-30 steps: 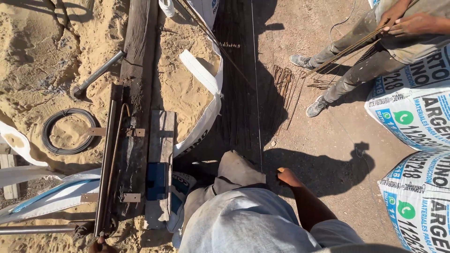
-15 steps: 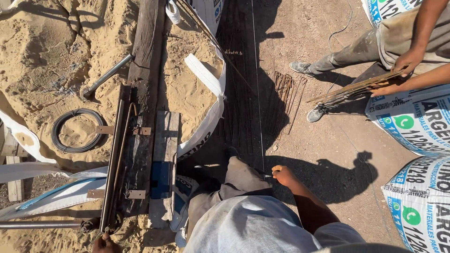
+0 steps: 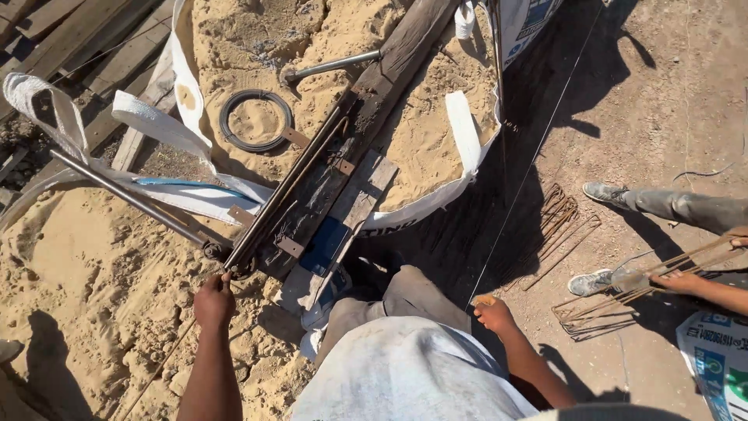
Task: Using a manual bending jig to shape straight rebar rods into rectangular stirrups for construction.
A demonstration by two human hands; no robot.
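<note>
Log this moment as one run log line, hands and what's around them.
left hand at end of metal bender on plank | right hand touching thin wire | wire coil on sand | co-worker's hand on rebar stirrups

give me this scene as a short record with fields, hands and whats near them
left hand: at the near end of the metal bars, seems to touch them
right hand: loosely closed, holds nothing visible
plank: lies over the sand bag
wire coil: on the sand
co-worker's hand: on bent rods
</note>
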